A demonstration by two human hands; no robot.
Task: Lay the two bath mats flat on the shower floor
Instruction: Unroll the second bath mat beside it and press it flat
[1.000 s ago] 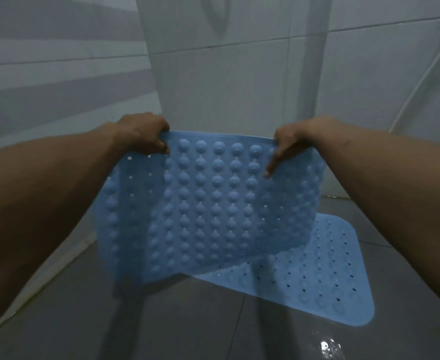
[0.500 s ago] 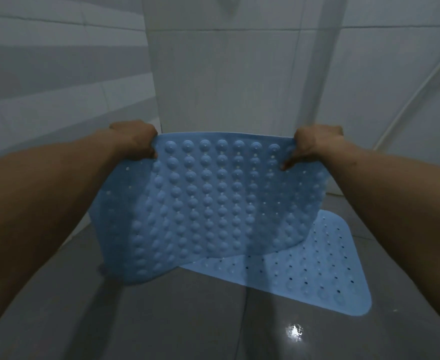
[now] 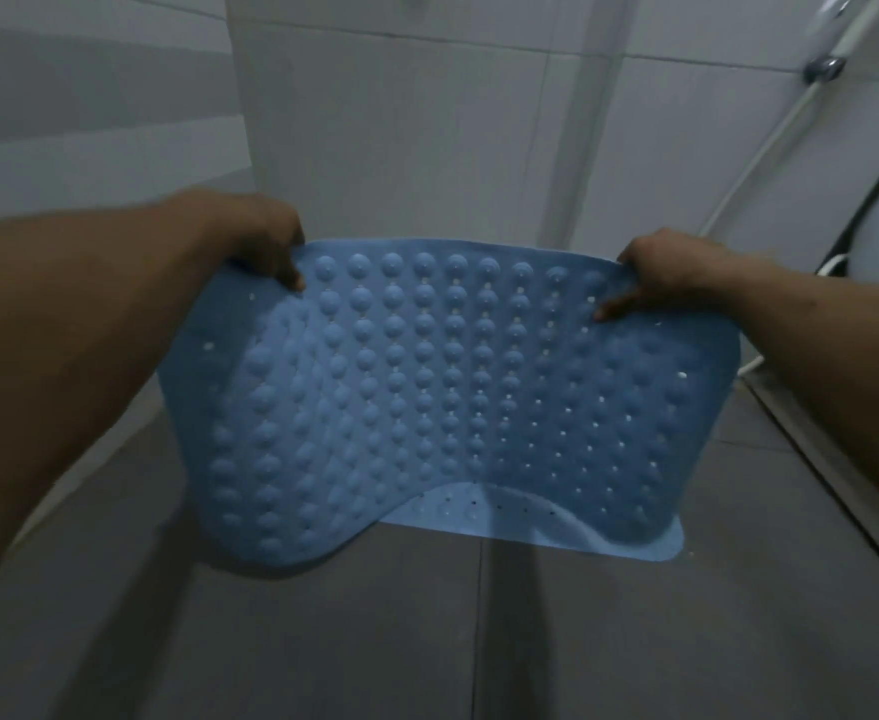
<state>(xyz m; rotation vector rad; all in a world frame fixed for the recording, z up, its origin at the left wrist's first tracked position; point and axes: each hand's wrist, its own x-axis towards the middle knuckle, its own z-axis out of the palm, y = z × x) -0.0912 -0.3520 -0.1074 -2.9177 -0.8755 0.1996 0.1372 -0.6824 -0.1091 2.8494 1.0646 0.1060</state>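
I hold a blue rubber bath mat (image 3: 427, 387) up in the air, its suction-cup side facing me and its lower edge hanging free above the floor. My left hand (image 3: 263, 241) pinches its top left corner. My right hand (image 3: 655, 275) pinches its top right corner, thumb in front. A second blue bath mat (image 3: 520, 517) lies flat on the dark tiled shower floor (image 3: 479, 641) behind and below the held one. Only a strip of its near edge shows; the rest is hidden.
Pale tiled walls (image 3: 401, 122) close the shower at the back and left. A white shower hose (image 3: 770, 122) runs down the right wall from a chrome fitting (image 3: 824, 67). A dark-edged raised sill (image 3: 842, 511) borders the floor on the right.
My hands have spread farther apart along the top edge, stretching the mat wider. The held mat now covers much more of the mat on the floor, and the view has swung right.
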